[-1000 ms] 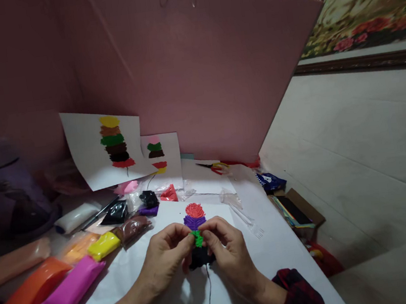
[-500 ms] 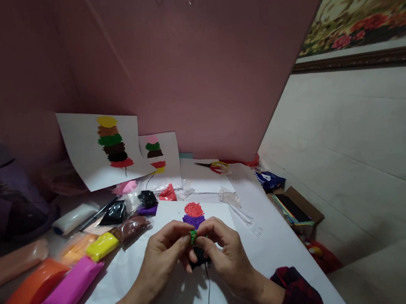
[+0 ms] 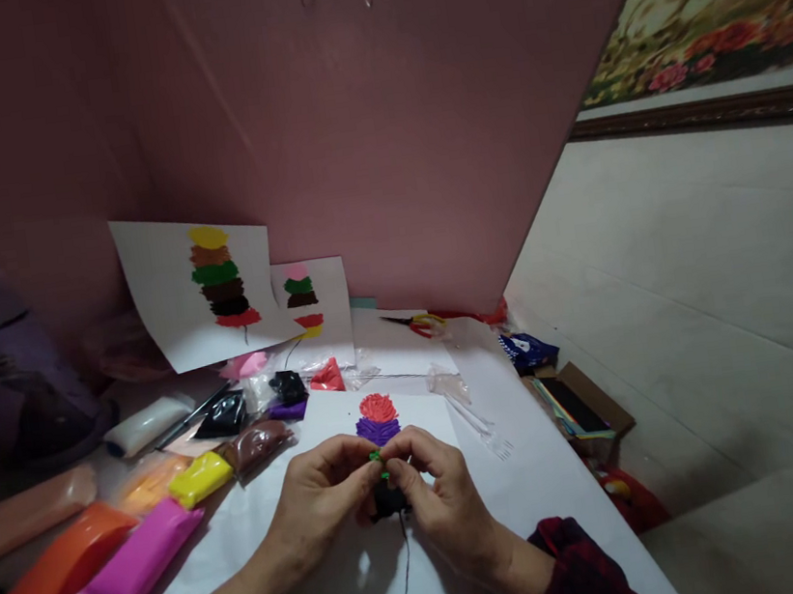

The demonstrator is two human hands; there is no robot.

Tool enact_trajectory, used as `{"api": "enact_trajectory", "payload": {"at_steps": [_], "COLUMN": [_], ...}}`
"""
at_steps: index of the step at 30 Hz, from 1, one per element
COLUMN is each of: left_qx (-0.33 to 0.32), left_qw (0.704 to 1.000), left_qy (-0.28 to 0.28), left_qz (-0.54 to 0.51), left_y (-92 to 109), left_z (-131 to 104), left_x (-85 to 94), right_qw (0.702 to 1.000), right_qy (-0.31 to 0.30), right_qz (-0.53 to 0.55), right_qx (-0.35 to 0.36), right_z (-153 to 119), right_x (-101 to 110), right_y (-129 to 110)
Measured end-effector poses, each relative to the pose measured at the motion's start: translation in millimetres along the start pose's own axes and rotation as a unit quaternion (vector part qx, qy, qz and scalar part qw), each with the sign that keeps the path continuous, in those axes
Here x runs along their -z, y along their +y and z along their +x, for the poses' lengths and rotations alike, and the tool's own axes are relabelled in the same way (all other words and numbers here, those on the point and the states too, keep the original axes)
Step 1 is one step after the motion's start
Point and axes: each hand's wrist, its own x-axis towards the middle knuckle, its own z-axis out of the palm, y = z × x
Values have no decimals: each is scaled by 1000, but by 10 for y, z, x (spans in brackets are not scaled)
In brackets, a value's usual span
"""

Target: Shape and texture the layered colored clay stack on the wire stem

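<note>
Between my fingertips is a small piece of green clay (image 3: 376,456), pinched from both sides. My left hand (image 3: 324,492) grips it with thumb and forefinger, and my right hand (image 3: 440,486) does the same from the other side. Under them lies a white sheet (image 3: 331,413) bearing a clay picture: a red textured tuft (image 3: 378,407) on top, a purple band (image 3: 377,430) below it, and a black part (image 3: 389,503) partly covered by my hands. From the black part a thin dark line (image 3: 406,568) runs down the sheet.
Left of my hands lie bagged clays, among them orange (image 3: 63,565), magenta (image 3: 142,554), yellow (image 3: 201,478) and brown (image 3: 261,446). Two finished pictures (image 3: 149,300) lean at the back. Scissors (image 3: 421,323) lie behind; a clear plastic fork (image 3: 492,435) lies to the right.
My fingertips have drawn closer around the green clay, so less of it shows. The left hand's lower fingers have shifted back from the black part. Everything else looks the same.
</note>
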Motion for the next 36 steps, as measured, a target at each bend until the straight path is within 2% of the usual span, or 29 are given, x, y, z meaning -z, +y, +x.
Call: {"api": "enact_trajectory", "payload": {"at_steps": [3, 5, 8, 13, 17, 19, 22, 28, 36], "left_qx": [-43, -57, -65, -56, -75, -81, -91, -136, -145], "left_qw": [996, 992, 989, 987, 984, 982, 977, 952, 930], "left_qy": [76, 102, 126, 126, 102, 95, 89, 112, 111], "left_qz": [24, 37, 27, 84, 124, 140, 172, 249, 320], "left_y": [43, 85, 168, 382, 495, 463, 298, -76, -189], "left_z": [87, 154, 228, 315, 458, 541, 637, 720, 776], "left_x": [89, 173, 286, 340, 268, 229, 225, 377, 428], "right_qw": [1000, 996, 965, 917, 892, 889, 889, 881, 881], "right_qy": [4, 26, 89, 197, 202, 198, 194, 186, 185], "right_qz": [1, 45, 146, 228, 265, 267, 264, 262, 263], "right_qx": [-8, -74, -198, -261, -304, -314, -321, -347, -348], "right_z": [-6, -4, 25, 112, 150, 156, 155, 151, 164], "right_x": [-19, -44, -64, -4, 33, 33, 28, 39, 41], "right_y": [32, 85, 183, 282, 305, 303, 287, 280, 283]}}
